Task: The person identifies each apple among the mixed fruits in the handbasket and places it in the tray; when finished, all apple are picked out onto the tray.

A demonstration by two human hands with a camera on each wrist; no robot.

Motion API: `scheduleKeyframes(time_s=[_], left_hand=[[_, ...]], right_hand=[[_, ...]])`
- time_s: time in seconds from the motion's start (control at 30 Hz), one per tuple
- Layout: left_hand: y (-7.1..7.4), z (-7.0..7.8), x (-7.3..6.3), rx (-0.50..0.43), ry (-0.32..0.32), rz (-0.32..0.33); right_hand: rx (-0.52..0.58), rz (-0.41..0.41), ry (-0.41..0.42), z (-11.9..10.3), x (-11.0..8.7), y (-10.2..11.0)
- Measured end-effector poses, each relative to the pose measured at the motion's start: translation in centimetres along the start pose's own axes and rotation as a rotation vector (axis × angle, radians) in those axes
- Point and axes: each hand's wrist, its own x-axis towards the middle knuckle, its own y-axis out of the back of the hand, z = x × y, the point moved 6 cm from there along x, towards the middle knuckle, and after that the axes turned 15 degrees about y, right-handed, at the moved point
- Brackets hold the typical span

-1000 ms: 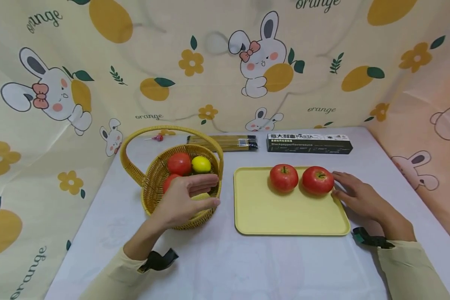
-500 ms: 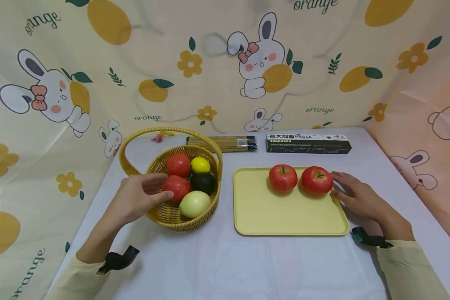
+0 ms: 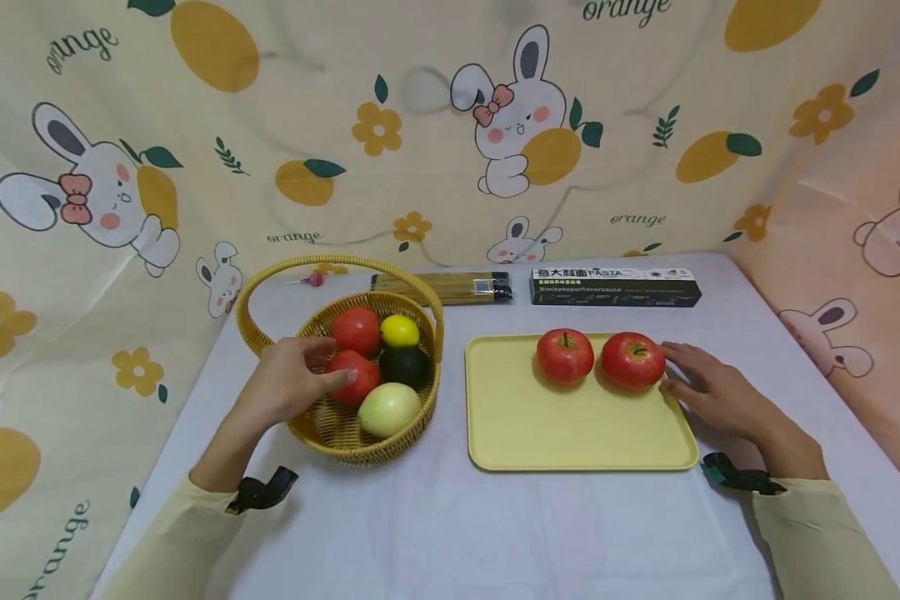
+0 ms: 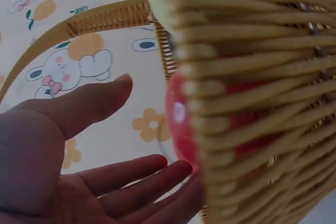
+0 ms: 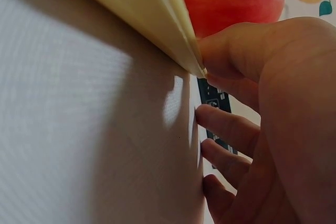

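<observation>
A woven basket (image 3: 337, 429) holds two smooth red tomato-like fruits, a yellow lemon (image 3: 400, 332), a dark green avocado-like fruit (image 3: 405, 367) and a pale green round fruit (image 3: 390, 410). My left hand (image 3: 288, 379) reaches over the basket's left rim, thumb and fingers spread at the nearer red fruit (image 3: 357, 379). In the left wrist view the fingertips are close to that fruit (image 4: 181, 119); contact is unclear. My right hand (image 3: 727, 400) rests at the right edge of the yellow tray (image 3: 570, 433), thumb at the rim beside the right apple (image 3: 633, 361), fingers relaxed on the table.
Another apple (image 3: 565, 357) sits on the tray. Behind stand a black pasta box (image 3: 615, 288) and a packet of spaghetti (image 3: 465, 287). A small pink item (image 3: 313, 278) lies at the back left. The basket's tall handle (image 3: 330, 260) arches over its far left side.
My left hand has withdrawn leftwards from above the basket's right side, uncovering the pale green fruit, then moved slightly in over the left rim. My right hand stays at the tray.
</observation>
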Motion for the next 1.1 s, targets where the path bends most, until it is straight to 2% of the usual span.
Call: scheduleKeyframes(time_s=[0.27,0.47,0.73,1.1], left_hand=[[-1.7,0.1,1.2,0.105,-0.006,-0.007],[-2.5,0.1,1.6,0.131,-0.008,-0.005],[-2.8,0.0,2.2,0.148,-0.016,-0.008],[-2.9,0.4,2.3,0.206,-0.003,-0.059]], right_hand=[[0.003,0.004,0.008,-0.1,0.0,0.1],[-0.002,-0.004,-0.008,0.0,0.0,0.1],[-0.002,-0.004,-0.019,0.0,-0.1,0.0],[-0.003,-0.001,0.0,0.0,0.0,0.0]])
